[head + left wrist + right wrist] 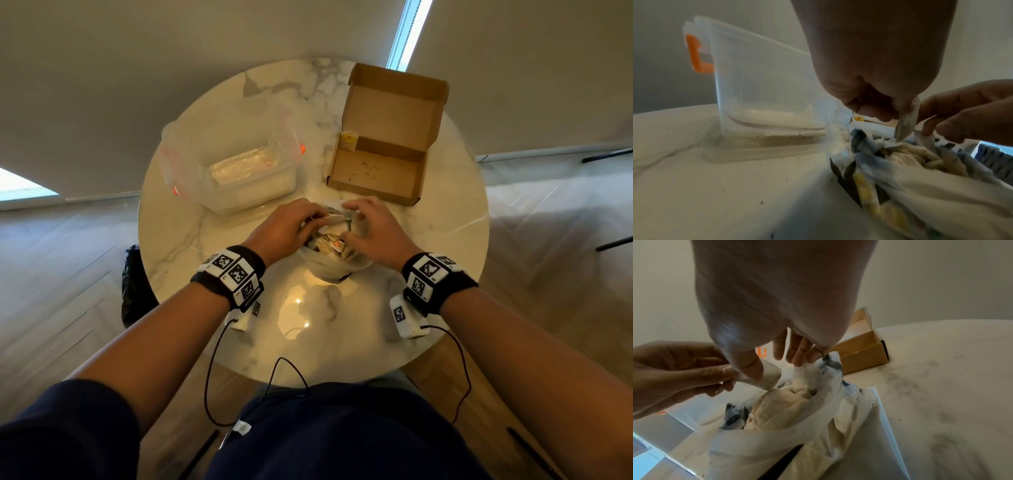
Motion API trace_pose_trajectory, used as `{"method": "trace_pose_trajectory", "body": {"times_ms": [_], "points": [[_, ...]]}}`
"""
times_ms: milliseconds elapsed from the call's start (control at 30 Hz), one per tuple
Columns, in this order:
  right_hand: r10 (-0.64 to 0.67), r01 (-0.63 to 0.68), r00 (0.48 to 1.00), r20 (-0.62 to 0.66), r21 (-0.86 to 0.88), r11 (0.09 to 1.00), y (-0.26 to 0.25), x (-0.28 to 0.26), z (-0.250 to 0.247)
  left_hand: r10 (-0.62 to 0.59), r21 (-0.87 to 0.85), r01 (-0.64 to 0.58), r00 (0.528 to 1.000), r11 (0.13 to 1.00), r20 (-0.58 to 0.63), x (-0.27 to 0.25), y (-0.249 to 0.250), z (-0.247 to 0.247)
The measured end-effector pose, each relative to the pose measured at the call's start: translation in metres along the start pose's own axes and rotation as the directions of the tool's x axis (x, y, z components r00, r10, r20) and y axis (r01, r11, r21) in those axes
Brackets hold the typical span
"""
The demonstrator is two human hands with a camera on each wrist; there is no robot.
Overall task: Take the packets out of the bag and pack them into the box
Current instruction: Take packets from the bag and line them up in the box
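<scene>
At frame centre, both hands are pinching the bag (330, 263) mouth: left hand (286, 226), right hand (371, 228); the cardboard box (383, 168) is sitting open at upper right

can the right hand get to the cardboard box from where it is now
Probably yes. The right hand is at the mouth of the bag, its fingers on the bag's rim, and the cardboard box sits open just beyond it on the table with nothing between them.
</scene>
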State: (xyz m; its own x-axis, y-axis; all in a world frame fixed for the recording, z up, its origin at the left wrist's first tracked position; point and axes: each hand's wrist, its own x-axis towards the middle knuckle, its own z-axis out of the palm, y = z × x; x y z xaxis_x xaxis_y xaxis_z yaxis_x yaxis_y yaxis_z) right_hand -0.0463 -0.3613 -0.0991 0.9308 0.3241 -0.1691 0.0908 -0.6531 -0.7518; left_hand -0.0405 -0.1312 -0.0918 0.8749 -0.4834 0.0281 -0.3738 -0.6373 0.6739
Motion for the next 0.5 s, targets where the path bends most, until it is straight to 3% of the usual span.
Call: {"method": "trace_pose_trajectory", "body": {"times_ms": [167, 300, 433, 500], "points": [[-0.1, 0.1, 0.995, -0.004, -0.016, 0.995, -0.003, 0.014, 0.0, 0.06, 0.02, -0.06, 0.998, 0.998, 0.001, 0.015, 0.007, -0.01], [-0.058, 0.059, 0.998, -0.034, 0.034, 0.998, 0.001, 0.016, -0.004, -0.018, -0.008, 0.018, 1.0, 1.0, -0.011, 0.022, 0.01, -0.008], [0.046, -0.041, 0.996, -0.073, 0.075, 0.996, 0.012, 0.014, -0.012, -0.128, -0.04, 0.134, 0.983, 0.99, 0.131, 0.021, 0.0, 0.004], [0.067, -0.058, 0.995, -0.078, 0.108, 0.992, 0.014, 0.012, -0.016, -0.139, 0.036, 0.135, 0.969, 0.99, 0.206, 0.019, -0.006, 0.01]]}}
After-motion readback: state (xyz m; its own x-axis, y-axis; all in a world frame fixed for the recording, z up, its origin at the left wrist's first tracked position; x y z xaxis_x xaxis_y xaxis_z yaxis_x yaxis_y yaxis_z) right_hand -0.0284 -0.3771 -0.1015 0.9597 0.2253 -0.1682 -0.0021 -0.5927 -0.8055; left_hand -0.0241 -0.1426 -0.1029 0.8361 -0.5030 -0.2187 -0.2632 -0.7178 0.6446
